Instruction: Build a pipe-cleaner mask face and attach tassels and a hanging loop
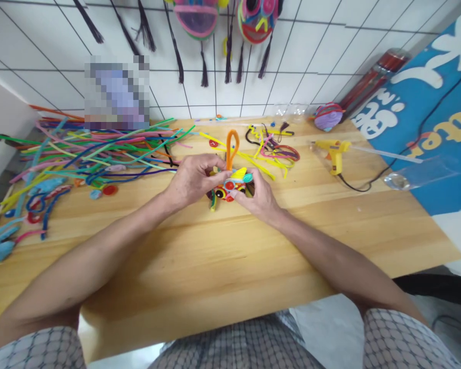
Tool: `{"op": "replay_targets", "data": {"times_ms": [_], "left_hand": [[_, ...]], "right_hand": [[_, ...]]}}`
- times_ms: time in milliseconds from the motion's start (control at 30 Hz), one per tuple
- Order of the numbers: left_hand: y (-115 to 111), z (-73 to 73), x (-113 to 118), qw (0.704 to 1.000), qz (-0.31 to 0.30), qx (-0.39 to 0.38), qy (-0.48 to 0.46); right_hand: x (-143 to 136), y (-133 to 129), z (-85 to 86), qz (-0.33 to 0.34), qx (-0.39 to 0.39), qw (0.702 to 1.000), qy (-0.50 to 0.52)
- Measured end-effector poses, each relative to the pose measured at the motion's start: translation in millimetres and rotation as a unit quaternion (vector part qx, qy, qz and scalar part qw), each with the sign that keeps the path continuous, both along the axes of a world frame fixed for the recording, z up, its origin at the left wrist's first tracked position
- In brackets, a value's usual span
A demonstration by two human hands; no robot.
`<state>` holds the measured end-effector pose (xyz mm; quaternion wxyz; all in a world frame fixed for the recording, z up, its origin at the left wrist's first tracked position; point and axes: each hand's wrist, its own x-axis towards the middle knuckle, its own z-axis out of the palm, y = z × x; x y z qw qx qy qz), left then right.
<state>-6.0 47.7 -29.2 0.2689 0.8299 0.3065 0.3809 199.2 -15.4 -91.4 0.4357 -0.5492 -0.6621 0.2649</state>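
A small colourful craft figure (230,185) with round black-and-yellow eyes, a red centre and yellow and teal pieces on top is held between my hands above the middle of the wooden table. My left hand (192,179) grips its upper left side, thumb and fingers closed near the base of an upright orange loop (232,146). My right hand (259,195) pinches its right side, with the thumb at the front by the lower face. A green and yellow piece hangs at the figure's lower left. Parts of the figure are hidden behind my fingers.
Many coloured pipe cleaners (111,148) cover the table's left side. Yellow strips and a pink coil (286,152) lie behind my hands. A yellow glue gun (335,154) with a black cord rests at the right, near a striped ball (329,117). Tasselled masks (196,18) hang above.
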Motion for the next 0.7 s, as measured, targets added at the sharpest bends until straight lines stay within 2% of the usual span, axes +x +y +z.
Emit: {"op": "replay_targets", "data": {"times_ms": [333,700], "left_hand": [[-3.4,-9.5,-3.2,0.999,0.015,-0.011,-0.042],[-1.5,-8.7,-2.5,0.999,-0.005,-0.016,-0.038]], "right_hand": [[-1.8,-1.0,2.1,0.000,0.001,1.000,-0.008],[0.2,1.4,-2.6,0.009,0.020,1.000,0.008]]}}
